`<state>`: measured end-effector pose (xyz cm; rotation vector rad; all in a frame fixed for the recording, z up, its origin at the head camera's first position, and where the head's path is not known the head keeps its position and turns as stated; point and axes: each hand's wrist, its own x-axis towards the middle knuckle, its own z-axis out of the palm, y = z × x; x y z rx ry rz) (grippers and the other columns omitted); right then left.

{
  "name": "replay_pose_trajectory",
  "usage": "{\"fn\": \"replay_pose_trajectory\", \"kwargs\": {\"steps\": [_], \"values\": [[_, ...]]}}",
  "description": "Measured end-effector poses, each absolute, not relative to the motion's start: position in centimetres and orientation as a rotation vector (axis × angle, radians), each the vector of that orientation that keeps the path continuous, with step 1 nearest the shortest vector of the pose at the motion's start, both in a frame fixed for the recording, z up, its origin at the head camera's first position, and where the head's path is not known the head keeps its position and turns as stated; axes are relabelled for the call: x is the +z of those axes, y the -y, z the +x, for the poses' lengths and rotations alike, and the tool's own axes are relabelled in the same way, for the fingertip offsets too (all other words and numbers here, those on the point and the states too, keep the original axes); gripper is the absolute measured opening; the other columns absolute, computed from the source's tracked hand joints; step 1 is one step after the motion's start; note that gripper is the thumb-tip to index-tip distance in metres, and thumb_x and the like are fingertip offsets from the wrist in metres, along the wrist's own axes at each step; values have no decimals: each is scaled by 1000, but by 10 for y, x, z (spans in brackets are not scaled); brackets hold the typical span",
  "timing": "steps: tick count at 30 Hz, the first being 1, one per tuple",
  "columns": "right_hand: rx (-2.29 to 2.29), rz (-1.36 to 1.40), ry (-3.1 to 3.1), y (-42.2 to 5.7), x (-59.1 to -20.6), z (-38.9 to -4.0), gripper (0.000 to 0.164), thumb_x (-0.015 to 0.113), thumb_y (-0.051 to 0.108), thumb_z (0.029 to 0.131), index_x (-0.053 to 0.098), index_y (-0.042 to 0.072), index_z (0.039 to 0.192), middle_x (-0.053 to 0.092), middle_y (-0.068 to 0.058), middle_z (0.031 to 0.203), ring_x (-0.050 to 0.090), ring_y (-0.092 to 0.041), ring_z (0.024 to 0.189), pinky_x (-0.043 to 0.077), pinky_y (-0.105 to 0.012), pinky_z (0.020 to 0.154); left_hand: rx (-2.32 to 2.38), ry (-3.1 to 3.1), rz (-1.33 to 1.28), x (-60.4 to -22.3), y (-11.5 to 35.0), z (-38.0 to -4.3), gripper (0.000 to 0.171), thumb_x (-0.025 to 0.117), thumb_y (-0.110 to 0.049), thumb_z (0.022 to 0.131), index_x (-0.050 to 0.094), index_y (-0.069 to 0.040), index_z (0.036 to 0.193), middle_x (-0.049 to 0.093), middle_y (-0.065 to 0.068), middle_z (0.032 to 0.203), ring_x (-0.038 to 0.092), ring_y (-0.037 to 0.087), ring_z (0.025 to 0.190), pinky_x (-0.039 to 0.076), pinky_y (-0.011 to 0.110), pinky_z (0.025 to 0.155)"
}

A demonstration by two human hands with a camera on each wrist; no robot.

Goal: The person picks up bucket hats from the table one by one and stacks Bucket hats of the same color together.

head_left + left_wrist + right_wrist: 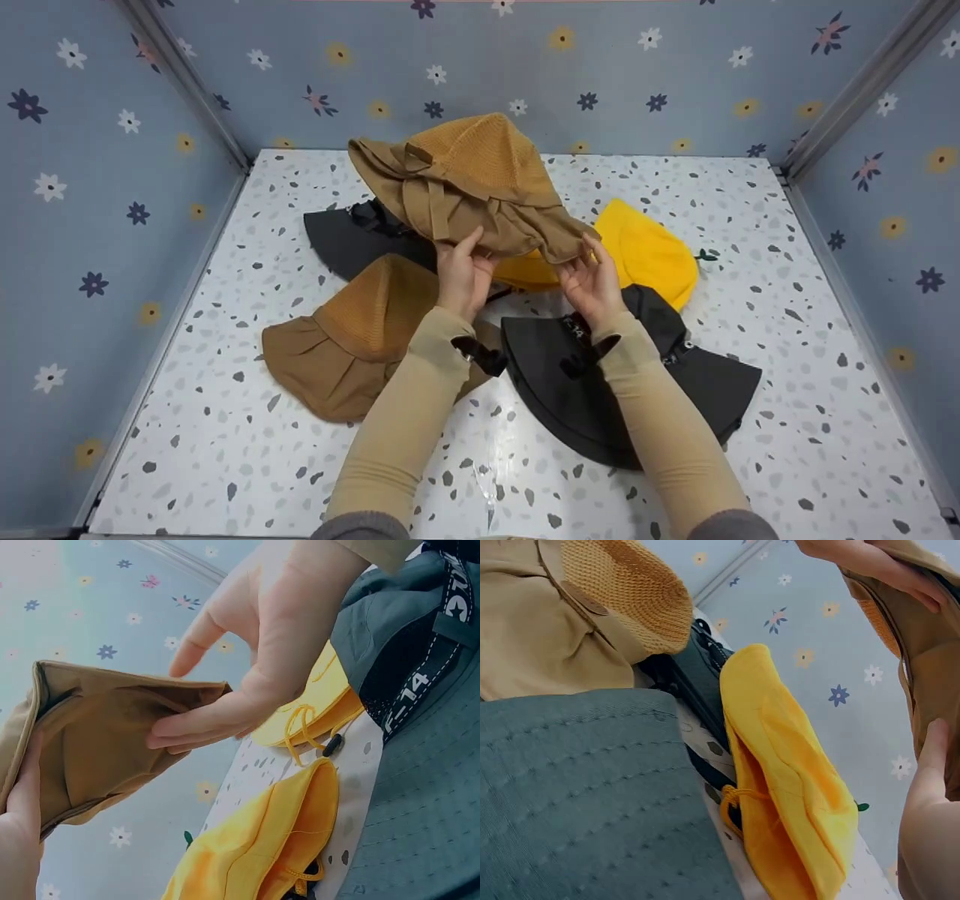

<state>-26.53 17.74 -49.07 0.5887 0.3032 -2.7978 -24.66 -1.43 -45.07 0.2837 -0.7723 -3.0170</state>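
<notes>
Both hands hold a brown sun hat [480,180] by the near edge of its brim, lifted above the other hats. Its knitted crown points up and the wide cloth brim droops in folds. My left hand [465,281] pinches the brim near its middle, thumb on top. Farther right, my right hand [592,281] grips the brim's right end between thumb and fingers. In the left wrist view, the hat's brown underside [105,742] faces the camera. A second brown sun hat [382,307] lies left of my left forearm. Under my right wrist is a black hat [570,397].
A yellow hat [652,251] with a small green sprout lies behind the right hand. More yellow fabric [529,271] shows beneath the lifted hat. Another black hat [337,236] sits at the back left, partly covered. Flowered panels [495,67] enclose the speckled table [810,420].
</notes>
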Motion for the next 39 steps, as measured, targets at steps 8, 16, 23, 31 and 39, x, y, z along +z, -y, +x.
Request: {"fn": "replay_pose_trajectory", "kwargs": {"steps": [8,16,23,31,39], "values": [[-2766,568,-490,-178,-486,-265,28,60,23,99,58,13,125,57,-9,125,57,-23,114,53,-37,89,-3069,685,248,-456,17,-238,68,42,7,101,22,-34,153,46,10,143,49,32,130,55,43,87],[-2839,510,-366,-180,-482,-261,27,55,12,101,52,8,127,59,-8,123,55,-22,116,50,-33,96,-3112,705,186,-462,18,-231,65,41,6,101,22,-30,152,50,9,135,60,24,112,56,42,84],[-2914,501,-415,-182,-475,-259,25,53,2,99,52,7,123,64,-11,114,66,-25,102,58,-35,87,-3118,773,170,-466,24,-228,75,44,10,98,18,-35,151,53,10,130,67,22,101,58,41,81],[-2961,450,-473,-188,-472,-256,23,51,-4,98,53,6,118,65,-12,109,69,-27,96,60,-38,80,-3074,869,189,-470,27,-226,77,47,14,94,23,-32,151,48,8,139,60,21,109,55,41,84],[-2959,435,-524,-200,-470,-254,14,50,-2,100,57,3,111,69,-14,101,71,-28,89,60,-40,76,-3052,741,135,-469,33,-229,43,50,1,100,43,-26,133,56,3,116,56,20,110,44,47,98]]}}
